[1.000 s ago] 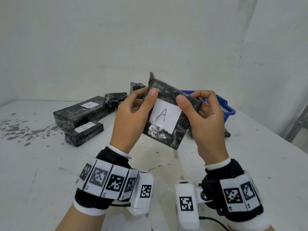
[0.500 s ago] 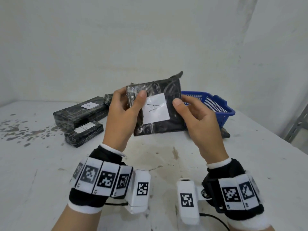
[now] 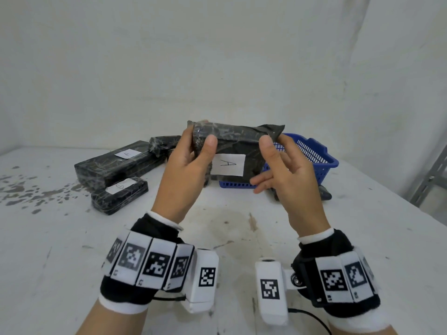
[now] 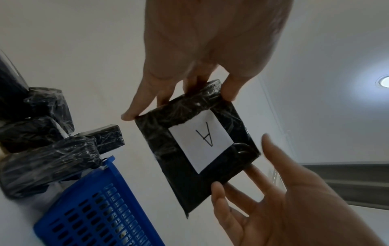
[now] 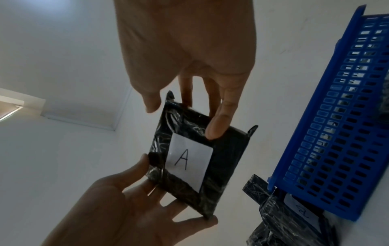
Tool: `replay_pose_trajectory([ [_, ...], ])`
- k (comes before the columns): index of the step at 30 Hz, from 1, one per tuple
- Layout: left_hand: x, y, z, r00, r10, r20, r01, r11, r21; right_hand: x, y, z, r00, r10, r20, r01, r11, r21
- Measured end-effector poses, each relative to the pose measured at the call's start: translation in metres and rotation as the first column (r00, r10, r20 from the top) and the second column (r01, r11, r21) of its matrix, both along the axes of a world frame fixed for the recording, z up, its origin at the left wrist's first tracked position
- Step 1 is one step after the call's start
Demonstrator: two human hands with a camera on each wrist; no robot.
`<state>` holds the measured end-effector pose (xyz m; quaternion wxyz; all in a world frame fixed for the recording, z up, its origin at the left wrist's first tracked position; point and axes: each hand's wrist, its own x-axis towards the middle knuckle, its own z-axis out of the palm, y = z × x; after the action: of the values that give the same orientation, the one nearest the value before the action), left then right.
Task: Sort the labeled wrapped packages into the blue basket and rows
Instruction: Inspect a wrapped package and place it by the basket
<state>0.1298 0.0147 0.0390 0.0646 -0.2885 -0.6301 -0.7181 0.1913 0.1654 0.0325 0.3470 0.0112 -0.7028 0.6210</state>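
A black wrapped package with a white label marked A is held in the air in front of the blue basket. My left hand pinches its left end, thumb on the front and fingers behind. My right hand is at its right end, thumb straight at the top right corner. Its other fingers are spread straight behind and under the package. In the left wrist view the right thumb stands a little off the package. The right wrist view shows the label upright on the package.
A long black package labeled A and a small labeled one lie at the back left of the white table. More dark packages lie behind them and right of the basket. A metal rack stands at the right edge.
The package has been turned from tilted to level with its label facing me. My right fingers have spread out from their grip on it.
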Motion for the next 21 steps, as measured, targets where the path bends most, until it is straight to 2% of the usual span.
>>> replay_pose_trajectory([
  [6, -0.0003, -0.0009, -0.0001, 1.0, 0.026, -0.018, -0.026, 1.0, -0.002, 0.0002, 0.001, 0.0002, 0.999, 0.039, 0.002, -0.039, 0.998, -0.054],
  [11, -0.0006, -0.0002, -0.0023, 1.0, 0.009, -0.01, -0.009, 1.0, 0.0, -0.0024, 0.0005, -0.0021, 0.999, 0.03, -0.012, -0.031, 0.999, -0.023],
  [16, 0.0016, 0.0026, -0.0022, 0.997, -0.075, -0.004, 0.075, 0.996, 0.049, -0.0032, -0.0012, -0.0025, 1.0, 0.015, -0.016, -0.015, 1.0, -0.009],
  [21, 0.003, 0.0025, -0.0015, 0.998, -0.051, -0.044, 0.054, 0.996, 0.068, -0.001, -0.004, -0.0034, 0.999, 0.043, -0.019, -0.042, 0.997, 0.061],
])
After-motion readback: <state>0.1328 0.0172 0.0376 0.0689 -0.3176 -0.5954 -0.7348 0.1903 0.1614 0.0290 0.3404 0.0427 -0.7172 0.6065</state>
